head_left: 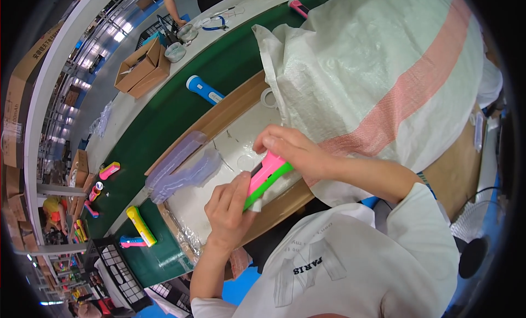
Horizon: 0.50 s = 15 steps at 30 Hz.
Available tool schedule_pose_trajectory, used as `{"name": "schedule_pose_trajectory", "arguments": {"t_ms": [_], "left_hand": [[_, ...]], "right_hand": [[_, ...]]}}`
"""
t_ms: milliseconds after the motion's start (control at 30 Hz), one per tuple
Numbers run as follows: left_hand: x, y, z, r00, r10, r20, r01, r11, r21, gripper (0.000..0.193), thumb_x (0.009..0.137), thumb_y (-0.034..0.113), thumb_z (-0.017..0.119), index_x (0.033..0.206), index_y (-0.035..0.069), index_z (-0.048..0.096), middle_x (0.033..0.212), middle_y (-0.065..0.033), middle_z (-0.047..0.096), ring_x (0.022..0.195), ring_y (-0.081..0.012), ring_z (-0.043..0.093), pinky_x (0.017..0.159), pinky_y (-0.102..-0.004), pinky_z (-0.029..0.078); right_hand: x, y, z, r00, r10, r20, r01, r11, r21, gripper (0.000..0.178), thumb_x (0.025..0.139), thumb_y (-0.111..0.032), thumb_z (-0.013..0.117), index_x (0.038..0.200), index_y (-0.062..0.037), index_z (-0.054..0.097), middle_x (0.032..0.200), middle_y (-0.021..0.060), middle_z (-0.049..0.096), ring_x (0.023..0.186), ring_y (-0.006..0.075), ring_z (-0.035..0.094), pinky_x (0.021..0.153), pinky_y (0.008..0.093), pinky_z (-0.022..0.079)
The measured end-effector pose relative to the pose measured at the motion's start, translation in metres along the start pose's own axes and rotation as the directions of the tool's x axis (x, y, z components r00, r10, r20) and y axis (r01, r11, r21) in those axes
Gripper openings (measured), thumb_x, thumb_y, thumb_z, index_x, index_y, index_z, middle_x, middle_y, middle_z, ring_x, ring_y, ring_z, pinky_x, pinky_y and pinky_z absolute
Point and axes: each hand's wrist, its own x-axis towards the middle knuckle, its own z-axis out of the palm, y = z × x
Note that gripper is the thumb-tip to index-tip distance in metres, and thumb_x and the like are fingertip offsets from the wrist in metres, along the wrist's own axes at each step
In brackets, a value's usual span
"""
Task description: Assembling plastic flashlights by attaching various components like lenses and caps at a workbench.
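Note:
A pink and green flashlight (pixel 265 178) is held slantwise between my two hands, over a shallow cardboard tray with a white bottom (pixel 189 208). My left hand (pixel 227 208) wraps its lower end, fingers closed around the dark and green part. The upper pink end is gripped by my right hand (pixel 287 147), its fingers bent over the tip. Strips of clear purplish plastic sleeves (pixel 186 167) lie in the tray to the left of my hands. A white ring, perhaps a tape roll (pixel 268 98), rests at the tray's far end.
A big white woven sack (pixel 350 82) with a pink stripe bulges at the right. Along the green belt (pixel 145 142) lie a blue flashlight (pixel 204 90) and a yellow flashlight (pixel 141 226). Beyond it stand an open carton (pixel 143 68) and a person's arm (pixel 172 8). A black crate (pixel 118 271) is lower left.

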Motion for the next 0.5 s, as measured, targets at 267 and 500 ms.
{"name": "schedule_pose_trajectory", "arguments": {"t_ms": [267,500], "left_hand": [[-0.018,0.007,-0.052,0.733,0.085,0.674,0.679,-0.061,-0.731,0.055,0.067,0.003,0.081,0.119,-0.002,0.062,0.095,-0.0044,0.068,0.084,-0.0078,0.061,0.075,-0.0240,0.049],[-0.003,0.009,-0.063,0.673,-0.334,0.660,0.739,0.333,-0.585,0.044,0.071,0.006,0.078,0.112,0.000,0.063,0.098,-0.0083,0.069,0.087,-0.0146,0.064,0.077,-0.0271,0.050]], "right_hand": [[-0.056,-0.089,0.026,0.625,-0.731,0.273,0.779,0.564,-0.274,0.026,0.078,-0.027,0.063,0.090,-0.0032,0.061,0.085,0.0075,0.055,0.091,0.0294,0.062,0.073,0.0388,0.053],[-0.019,-0.022,0.019,0.864,-0.489,0.121,0.503,0.830,-0.242,0.032,0.088,-0.027,0.052,0.104,-0.0022,0.064,0.102,0.0124,0.064,0.097,0.0251,0.062,0.085,0.0363,0.050]]}}
